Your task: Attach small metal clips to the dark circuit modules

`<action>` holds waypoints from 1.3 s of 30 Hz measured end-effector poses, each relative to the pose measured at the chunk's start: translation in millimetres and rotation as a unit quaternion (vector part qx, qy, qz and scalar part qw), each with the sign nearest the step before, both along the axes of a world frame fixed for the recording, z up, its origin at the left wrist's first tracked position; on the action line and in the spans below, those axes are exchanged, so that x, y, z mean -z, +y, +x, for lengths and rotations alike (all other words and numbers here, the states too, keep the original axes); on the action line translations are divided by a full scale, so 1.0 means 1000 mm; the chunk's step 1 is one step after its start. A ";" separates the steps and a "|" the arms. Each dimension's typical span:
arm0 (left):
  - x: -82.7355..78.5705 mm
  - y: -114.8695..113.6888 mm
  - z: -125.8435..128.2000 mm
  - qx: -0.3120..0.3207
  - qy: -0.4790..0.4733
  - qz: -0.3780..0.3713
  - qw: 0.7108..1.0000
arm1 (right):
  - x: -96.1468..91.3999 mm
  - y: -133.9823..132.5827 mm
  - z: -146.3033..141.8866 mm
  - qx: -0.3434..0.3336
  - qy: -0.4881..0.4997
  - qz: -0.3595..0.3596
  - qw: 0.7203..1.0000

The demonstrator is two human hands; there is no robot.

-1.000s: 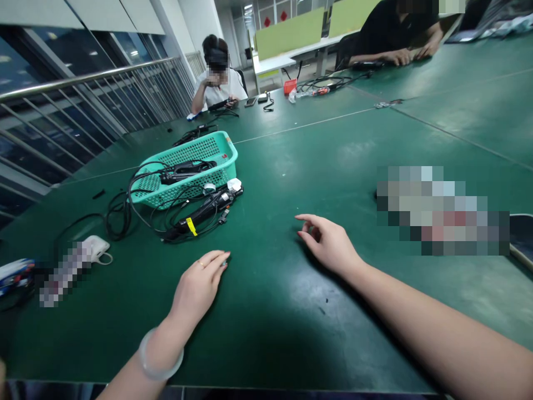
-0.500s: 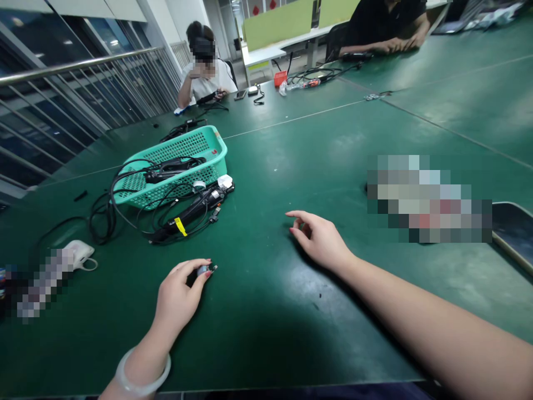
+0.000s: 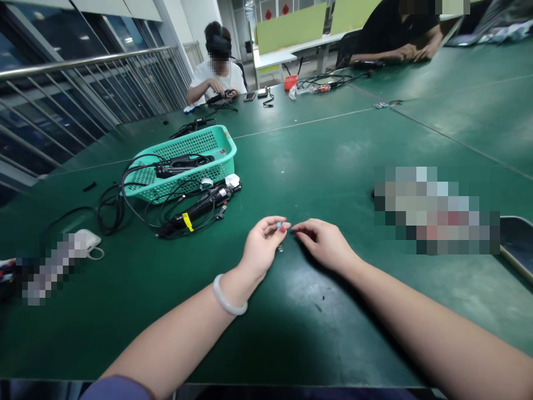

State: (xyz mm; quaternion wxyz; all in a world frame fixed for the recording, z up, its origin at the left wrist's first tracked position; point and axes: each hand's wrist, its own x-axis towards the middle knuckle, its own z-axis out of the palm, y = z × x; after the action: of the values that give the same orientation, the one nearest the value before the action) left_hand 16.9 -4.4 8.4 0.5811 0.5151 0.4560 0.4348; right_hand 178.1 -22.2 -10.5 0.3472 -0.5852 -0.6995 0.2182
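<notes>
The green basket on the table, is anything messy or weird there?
A bit messy: black cables hang over the left rim of the green basket and lie in loose loops on the table, instead of coiled neatly inside. I see no spill or break there.

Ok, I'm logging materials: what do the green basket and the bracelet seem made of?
Green basket: likely moulded plastic with a slight sheen, given its regular perforated walls and even colour. Bracelet: whitish, smooth and looking polished; perhaps stone, glass or plastic.
</notes>
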 end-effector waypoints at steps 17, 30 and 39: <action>0.008 0.005 0.001 0.016 -0.099 -0.115 0.988 | -0.014 -0.005 0.022 -0.069 -0.069 -0.092 0.991; 0.010 0.006 0.002 0.027 -0.089 -0.125 0.988 | -0.012 -0.004 0.011 -0.001 0.001 -0.089 0.996; 0.012 0.002 0.001 0.091 -0.064 -0.087 0.990 | -0.020 -0.005 0.008 0.056 0.129 -0.092 0.986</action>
State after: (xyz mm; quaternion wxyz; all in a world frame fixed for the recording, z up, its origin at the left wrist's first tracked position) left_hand 17.8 -2.8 -3.1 0.6889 0.4730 0.4057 0.3704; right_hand 186.5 -27.6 9.4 0.3905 -0.6201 -0.5921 0.3354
